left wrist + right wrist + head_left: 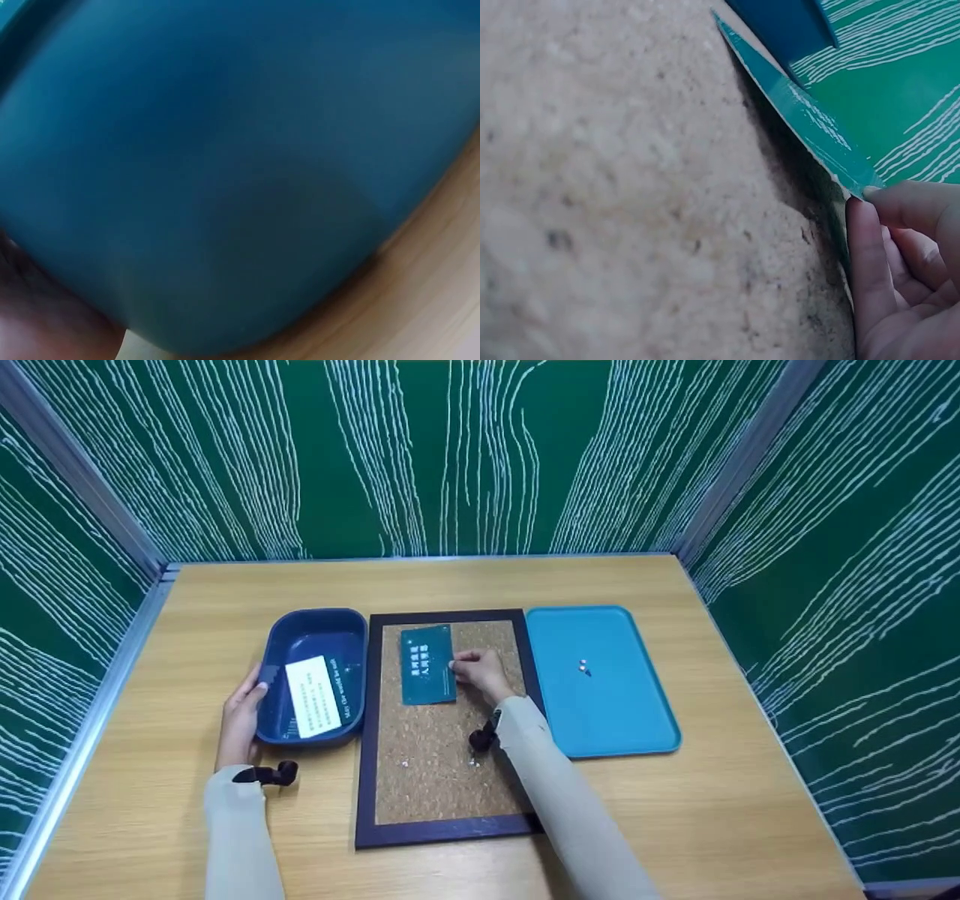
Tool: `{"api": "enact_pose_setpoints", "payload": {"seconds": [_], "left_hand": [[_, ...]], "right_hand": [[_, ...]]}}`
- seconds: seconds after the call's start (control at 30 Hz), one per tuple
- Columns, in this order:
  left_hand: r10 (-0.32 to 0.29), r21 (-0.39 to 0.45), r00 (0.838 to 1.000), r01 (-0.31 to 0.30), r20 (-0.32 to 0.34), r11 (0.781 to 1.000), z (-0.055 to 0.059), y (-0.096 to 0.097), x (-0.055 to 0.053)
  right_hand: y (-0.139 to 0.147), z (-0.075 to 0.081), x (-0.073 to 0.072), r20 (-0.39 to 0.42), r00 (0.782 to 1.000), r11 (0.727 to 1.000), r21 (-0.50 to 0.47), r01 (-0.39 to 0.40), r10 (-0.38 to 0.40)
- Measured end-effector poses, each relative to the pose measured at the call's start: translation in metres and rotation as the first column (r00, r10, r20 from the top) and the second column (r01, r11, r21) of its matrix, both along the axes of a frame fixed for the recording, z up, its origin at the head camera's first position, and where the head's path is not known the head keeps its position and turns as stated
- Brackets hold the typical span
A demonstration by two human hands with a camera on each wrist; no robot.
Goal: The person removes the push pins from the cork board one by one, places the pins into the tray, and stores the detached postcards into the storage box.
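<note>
My right hand (484, 675) pinches the right edge of a dark green card (428, 664) with white lettering, over the upper part of a cork board (420, 742). In the right wrist view, thumb and finger hold the card's edge (802, 112), which stands raised off the cork. At the left, my left hand (241, 712) grips the side of a blue plastic bin (313, 619), thumb over its rim. A white printed card (313, 697) and another green card with white lettering (343, 690) lie inside. The bin's outer wall (225, 150) fills most of the left wrist view.
A turquoise tray (615, 697) stands right of the board, with a few tiny shiny things (583, 667) on it. Small clear objects (474, 763) sit on the lower cork. Green panels with white lines (480, 457) wall the wooden table (735, 780).
</note>
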State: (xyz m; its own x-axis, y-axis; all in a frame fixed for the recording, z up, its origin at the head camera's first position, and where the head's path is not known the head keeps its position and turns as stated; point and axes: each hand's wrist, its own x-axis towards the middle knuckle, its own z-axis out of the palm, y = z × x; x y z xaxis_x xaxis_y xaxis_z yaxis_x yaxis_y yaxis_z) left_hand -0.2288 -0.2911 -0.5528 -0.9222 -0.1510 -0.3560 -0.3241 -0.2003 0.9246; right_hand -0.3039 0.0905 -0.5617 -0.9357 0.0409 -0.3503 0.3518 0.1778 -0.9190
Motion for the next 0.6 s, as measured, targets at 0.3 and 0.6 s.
{"api": "enact_pose_setpoints", "payload": {"seconds": [0.3, 0.6], "left_hand": [[0.025, 0.027, 1.000, -0.025, -0.002, 0.999, 0.001, 0.001, -0.001], [0.030, 0.043, 1.000, -0.030, 0.005, 0.999, -0.001, 0.000, -0.001]], "right_hand": [[-0.002, 0.005, 0.000, 0.053, 0.998, 0.995, -0.096, 0.022, -0.017], [-0.007, 0.012, 0.001, 0.105, 0.994, 0.993, -0.114, 0.023, -0.011]]}}
